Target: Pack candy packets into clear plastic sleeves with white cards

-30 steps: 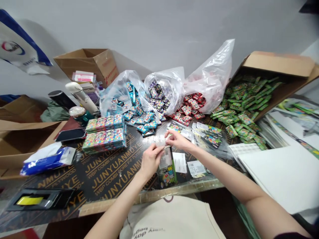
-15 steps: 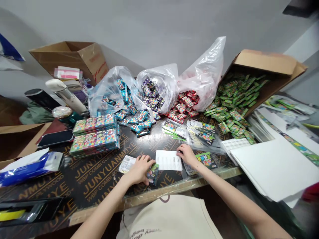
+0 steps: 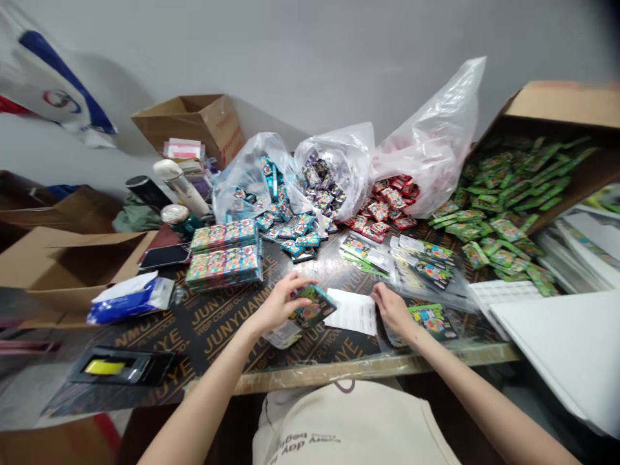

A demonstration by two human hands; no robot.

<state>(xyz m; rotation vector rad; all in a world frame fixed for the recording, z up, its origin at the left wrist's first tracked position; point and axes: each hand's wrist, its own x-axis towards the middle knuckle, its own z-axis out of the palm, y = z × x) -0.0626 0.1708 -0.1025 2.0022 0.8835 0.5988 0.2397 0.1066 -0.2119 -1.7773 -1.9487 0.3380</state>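
My left hand [image 3: 285, 302] is closed on a dark printed packet [image 3: 314, 306] with a green and blue edge, lifted and tilted above the table. Under that hand lies a pale clear-looking packet [image 3: 283, 336], partly covered. To the right, my right hand [image 3: 391, 311] pinches the right edge of a white printed sheet [image 3: 352, 312]. The sheet's left side reaches to the packet in my left hand. Beside my right wrist, a dark packet with green lettering [image 3: 431, 321] lies near the table edge.
Plastic bags of blue [image 3: 252, 181], purple [image 3: 334, 171] and red packets [image 3: 387, 205] stand at the back. Green packets [image 3: 504, 194] spill from a carton at right. Stacked colourful boxes [image 3: 223, 263], a phone [image 3: 165, 256] and bottles [image 3: 181, 187] are at left. White sheets [image 3: 557, 342] lie at right.
The view has swung left, so things sit further right in the picture. My left hand has raised the dark packet off the table. The white sheet now lies at a slight slant.
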